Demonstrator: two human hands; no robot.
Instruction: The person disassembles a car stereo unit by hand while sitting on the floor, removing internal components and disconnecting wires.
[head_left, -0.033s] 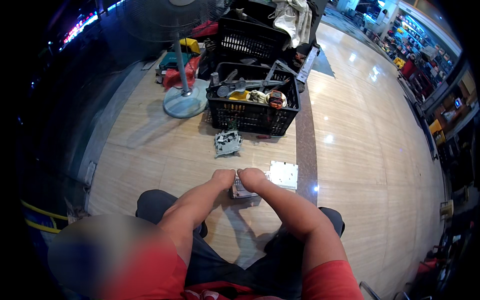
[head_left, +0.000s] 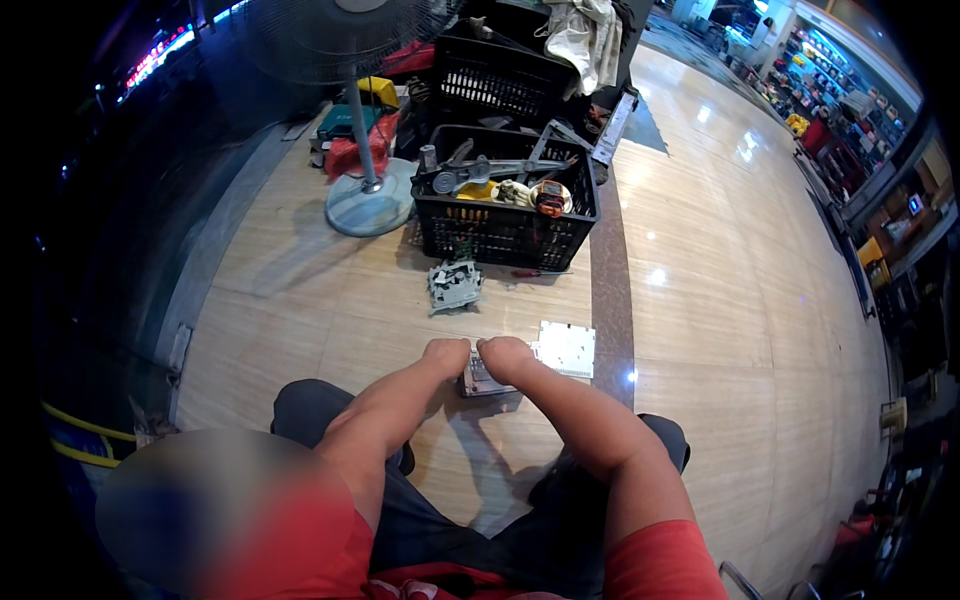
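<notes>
My left hand (head_left: 446, 356) and my right hand (head_left: 504, 361) are close together, fingers curled at the top of a boxy silver-grey metal unit (head_left: 485, 385) on the floor between my knees. Both appear closed on it, though my fingertips are mostly hidden. A white perforated panel (head_left: 568, 348) lies just right of the unit. Farther forward is a grey mechanism plate with small parts (head_left: 455, 286). A red-handled screwdriver (head_left: 530, 273) lies beside the black crate (head_left: 508, 232).
A standing fan (head_left: 369, 200) is ahead on the left, beside coloured cases and red plastic (head_left: 352, 153). The front crate holds metal tools; another crate (head_left: 500, 75) with pale cloth sits behind. A dark strip (head_left: 613, 310) crosses the tiled floor. Cluttered shelves (head_left: 840, 75) stand at the far right.
</notes>
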